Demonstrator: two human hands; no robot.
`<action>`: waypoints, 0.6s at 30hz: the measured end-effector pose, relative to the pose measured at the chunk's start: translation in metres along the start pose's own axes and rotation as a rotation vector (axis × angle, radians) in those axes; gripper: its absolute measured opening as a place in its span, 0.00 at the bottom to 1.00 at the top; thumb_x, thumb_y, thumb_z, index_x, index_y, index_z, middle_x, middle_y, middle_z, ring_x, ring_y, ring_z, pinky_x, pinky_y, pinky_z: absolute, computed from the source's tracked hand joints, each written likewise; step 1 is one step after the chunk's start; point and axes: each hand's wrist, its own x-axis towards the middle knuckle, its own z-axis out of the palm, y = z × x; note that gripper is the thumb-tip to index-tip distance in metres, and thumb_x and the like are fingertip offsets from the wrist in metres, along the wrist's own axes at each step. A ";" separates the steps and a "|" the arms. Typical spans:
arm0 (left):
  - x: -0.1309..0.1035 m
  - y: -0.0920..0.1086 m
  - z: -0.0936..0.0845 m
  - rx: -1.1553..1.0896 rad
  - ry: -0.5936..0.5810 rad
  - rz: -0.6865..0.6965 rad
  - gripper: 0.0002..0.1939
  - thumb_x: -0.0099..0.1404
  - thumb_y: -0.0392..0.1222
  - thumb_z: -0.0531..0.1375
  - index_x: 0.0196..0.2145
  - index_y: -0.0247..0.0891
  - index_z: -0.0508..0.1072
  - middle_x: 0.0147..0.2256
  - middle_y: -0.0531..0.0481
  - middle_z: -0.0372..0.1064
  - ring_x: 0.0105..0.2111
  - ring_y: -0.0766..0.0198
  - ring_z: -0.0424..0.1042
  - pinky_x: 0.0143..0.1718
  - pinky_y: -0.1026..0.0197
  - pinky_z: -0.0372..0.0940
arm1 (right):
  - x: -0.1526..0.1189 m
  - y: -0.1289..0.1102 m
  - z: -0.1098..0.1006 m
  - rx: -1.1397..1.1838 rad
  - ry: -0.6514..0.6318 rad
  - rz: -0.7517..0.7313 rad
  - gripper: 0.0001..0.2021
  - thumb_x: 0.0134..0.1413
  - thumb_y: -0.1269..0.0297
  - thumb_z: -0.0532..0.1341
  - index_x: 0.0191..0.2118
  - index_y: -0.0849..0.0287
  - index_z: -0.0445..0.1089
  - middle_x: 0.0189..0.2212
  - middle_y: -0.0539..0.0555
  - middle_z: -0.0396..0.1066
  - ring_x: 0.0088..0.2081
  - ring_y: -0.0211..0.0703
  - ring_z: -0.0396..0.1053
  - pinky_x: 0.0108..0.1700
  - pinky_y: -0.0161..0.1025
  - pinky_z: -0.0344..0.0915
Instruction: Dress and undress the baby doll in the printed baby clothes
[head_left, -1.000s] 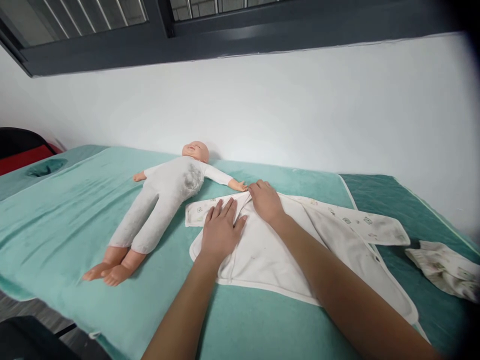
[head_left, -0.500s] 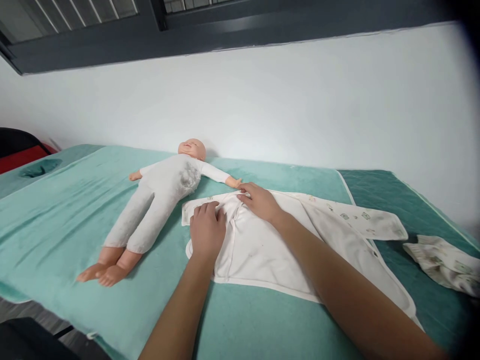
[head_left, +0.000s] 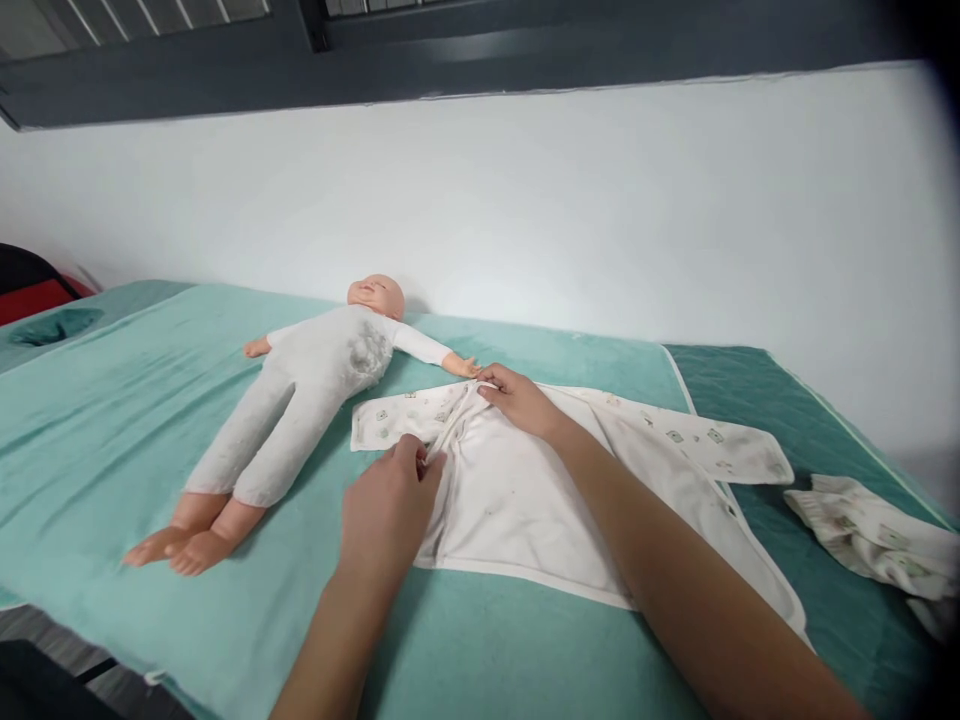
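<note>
A white baby garment (head_left: 525,500) with small printed figures on its sleeves lies spread on the green bed cover. My left hand (head_left: 394,500) pinches its left front edge between thumb and fingers, below the left sleeve. At the garment's top edge, my right hand (head_left: 517,398) has its fingers closed on the cloth near the collar. A baby doll (head_left: 322,350) in a white bodysuit lies on its back to the left, arms spread, head toward the wall. The doll's nearer hand is just beside my right fingertips.
A crumpled printed cloth (head_left: 877,530) lies at the right on a darker green quilted mat (head_left: 727,375). Behind the bed is a white wall (head_left: 562,220). Something black and red (head_left: 34,290) stands at the far left.
My left hand has moved left and down and now pinches the garment's edge, gathering it into a fold and uncovering the left sleeve. My right hand stays at the top edge. The view has shifted slightly.
</note>
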 end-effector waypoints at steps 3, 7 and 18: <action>-0.023 0.015 -0.002 -0.072 -0.083 0.067 0.09 0.68 0.47 0.54 0.43 0.46 0.69 0.31 0.54 0.74 0.30 0.58 0.72 0.27 0.60 0.53 | -0.003 0.000 -0.002 0.005 -0.033 0.020 0.09 0.60 0.59 0.54 0.42 0.52 0.69 0.31 0.46 0.70 0.30 0.38 0.64 0.36 0.37 0.59; -0.050 0.033 0.008 -0.111 -0.032 0.287 0.13 0.70 0.40 0.50 0.50 0.46 0.67 0.37 0.51 0.74 0.35 0.58 0.72 0.33 0.58 0.60 | -0.011 -0.005 -0.007 -0.032 -0.012 -0.054 0.10 0.60 0.66 0.51 0.39 0.52 0.69 0.35 0.47 0.73 0.35 0.40 0.67 0.39 0.37 0.60; -0.071 0.019 0.029 0.093 0.189 0.274 0.11 0.70 0.41 0.52 0.46 0.40 0.71 0.45 0.44 0.70 0.43 0.52 0.68 0.40 0.50 0.61 | -0.017 -0.008 -0.016 -0.216 0.063 -0.206 0.16 0.52 0.76 0.48 0.34 0.54 0.72 0.39 0.49 0.74 0.39 0.41 0.69 0.44 0.38 0.61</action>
